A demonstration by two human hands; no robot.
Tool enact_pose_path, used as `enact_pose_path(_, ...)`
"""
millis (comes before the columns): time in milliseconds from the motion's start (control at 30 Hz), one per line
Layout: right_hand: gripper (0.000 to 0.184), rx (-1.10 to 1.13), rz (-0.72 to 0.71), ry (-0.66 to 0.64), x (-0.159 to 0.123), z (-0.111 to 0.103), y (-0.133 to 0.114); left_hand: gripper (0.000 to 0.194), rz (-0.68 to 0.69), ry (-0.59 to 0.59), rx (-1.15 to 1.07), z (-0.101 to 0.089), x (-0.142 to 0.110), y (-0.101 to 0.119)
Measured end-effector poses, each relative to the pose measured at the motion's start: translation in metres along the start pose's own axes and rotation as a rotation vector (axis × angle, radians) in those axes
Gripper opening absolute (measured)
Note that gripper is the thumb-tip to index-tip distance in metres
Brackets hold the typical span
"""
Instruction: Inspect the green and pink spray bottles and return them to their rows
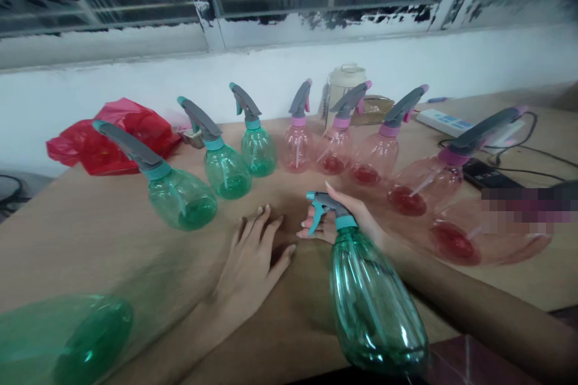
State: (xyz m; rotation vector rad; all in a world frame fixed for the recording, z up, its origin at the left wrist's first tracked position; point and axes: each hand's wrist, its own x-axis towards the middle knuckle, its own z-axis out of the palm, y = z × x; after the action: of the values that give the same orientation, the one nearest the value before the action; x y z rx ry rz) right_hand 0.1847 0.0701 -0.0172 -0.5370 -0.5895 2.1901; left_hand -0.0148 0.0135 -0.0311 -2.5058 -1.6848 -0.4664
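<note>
We hold a green spray bottle [374,301] by its sprayer head in our right hand [365,216].
From that grip its long axis slants back toward us, rightward; our left hand [250,255] lies left, spread empty on the table [90,234].

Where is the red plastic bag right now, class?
In the head view, the red plastic bag lies at left on the table, near the white wall, behind and left of its nearest green spray bottle.
</note>
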Motion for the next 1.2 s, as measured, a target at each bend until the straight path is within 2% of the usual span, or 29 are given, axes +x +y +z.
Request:
enact_pose_path(133, 0.034, -0.101, -0.012, -0.056, -0.0030, -0.0032, 0.0009, 0.044, -0.009, -0.009, -0.014, -0.0007, 0.0009, 0.0002)
enact_pose_path(233, 0.037, -0.080, 0.028, -0.090, -0.0027, -0.0042, 0.0009, 0.043, -0.006, 0.000, -0.023, -0.0006, 0.0009, -0.0003)
enact_pose_path(333, 0.041, -0.041, 0.058, -0.086, 0.0011, -0.0057, 0.0003, 0.044, 0.005, 0.001, -0.015, -0.0001, 0.0004, -0.0006)
enact_pose_path(467, 0.044, -0.049, 0.025, -0.055, 0.0054, -0.0094, -0.0004, 0.043, 0.000, -0.011, 0.006, 0.0001, -0.0003, 0.0002)
enact_pose_path(767, 0.037, 0.004, 0.029, -0.017, 0.0036, -0.0050, -0.0008, 0.044, 0.015, -0.003, 0.044, -0.0011, 0.0002, 0.0018)
enact_pose_path(933, 0.040, -0.016, 0.059, -0.055, 0.0037, -0.0061, -0.0014, 0.044, 0.017, -0.008, 0.033, -0.0011, -0.0010, 0.0015)
enact_pose_path(1067, 0.031, -0.046, -0.005, -0.033, 0.0024, -0.0067, -0.0007, 0.044, 0.012, -0.006, 0.022, -0.0013, -0.0008, 0.0020)
enact_pose_path(1200, 0.036, -0.133, -0.031, -0.077, -0.0023, -0.0040, -0.0017, 0.044, 0.001, -0.018, 0.012, -0.0022, 0.0002, 0.0028)
